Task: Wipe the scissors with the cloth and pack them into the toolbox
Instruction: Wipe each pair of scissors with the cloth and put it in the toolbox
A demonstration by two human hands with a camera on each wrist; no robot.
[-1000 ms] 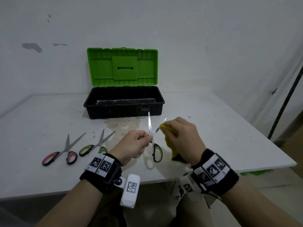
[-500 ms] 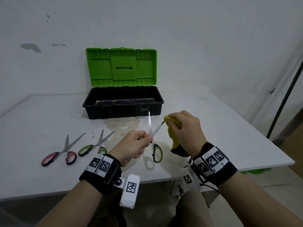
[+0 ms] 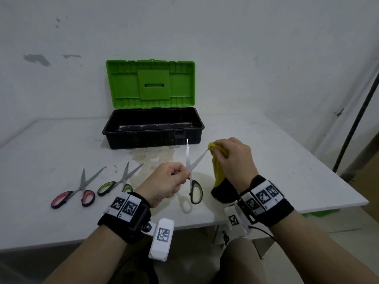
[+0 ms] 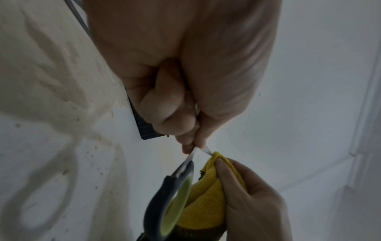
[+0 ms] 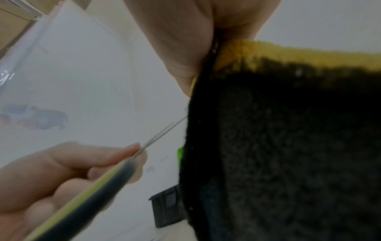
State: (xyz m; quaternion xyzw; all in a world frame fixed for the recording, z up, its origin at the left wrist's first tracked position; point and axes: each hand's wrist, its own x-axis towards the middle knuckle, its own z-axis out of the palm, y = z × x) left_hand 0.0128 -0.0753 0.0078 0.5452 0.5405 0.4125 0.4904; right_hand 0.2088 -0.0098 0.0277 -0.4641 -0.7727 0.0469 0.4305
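Observation:
My left hand (image 3: 167, 182) pinches a pair of green-and-black-handled scissors (image 3: 195, 191) near the pivot, blades spread and pointing up. My right hand (image 3: 233, 158) grips a yellow and black cloth (image 3: 218, 173) and pinches it round the tip of the right blade (image 3: 200, 158). The left wrist view shows the cloth (image 4: 206, 200) wrapped on the blade tip beside the handle (image 4: 171, 205). In the right wrist view the cloth (image 5: 288, 146) fills the right side and the left hand's fingers (image 5: 82, 159) hold the scissors. The open toolbox (image 3: 152, 130), black tub with green lid, stands behind on the table.
Two more pairs of scissors lie on the white table (image 3: 266, 160) at the left: red-handled scissors (image 3: 75, 191) and green-handled scissors (image 3: 117, 181). A stain (image 3: 153, 156) marks the tabletop before the toolbox. A dark pole (image 3: 356, 119) leans at the right.
My right hand has slid the cloth outward along the right blade, from near the pivot to its tip. The left hand and scissors have stayed put.

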